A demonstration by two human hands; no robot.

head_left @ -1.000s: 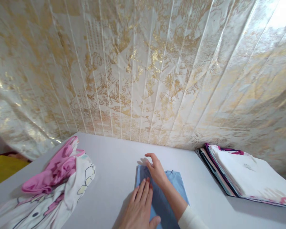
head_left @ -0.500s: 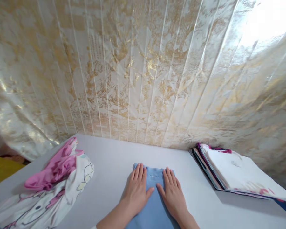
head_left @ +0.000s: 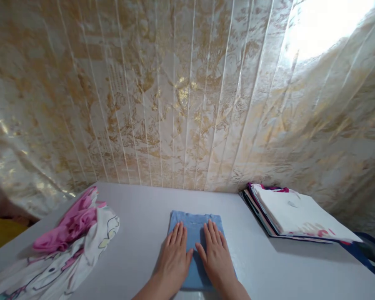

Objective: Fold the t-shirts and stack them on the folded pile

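Observation:
A blue folded garment (head_left: 194, 233) lies flat on the white tabletop in front of me, its gathered edge at the far end. My left hand (head_left: 174, 255) rests palm down along its left side, fingers stretched out. On the right side my right hand (head_left: 215, 256) lies flat in the same way, fingers pointing away from me. Both thumbs point inward over the middle of the cloth without meeting. Neither hand grips anything. Parts of the garment's sides are hidden under the hands.
To the left lies a crumpled heap of clothes, a pink garment (head_left: 71, 225) and a white printed one (head_left: 78, 262). A stack of folded clothes (head_left: 300, 212) sits at the right, with dark blue cloth beside it. A gold-patterned curtain (head_left: 175, 104) hangs behind the table (head_left: 137, 208).
Both hands have slid nearer to me along the blue garment, leaving its far edge uncovered. Its near edge now shows between my wrists. The view has shifted slightly.

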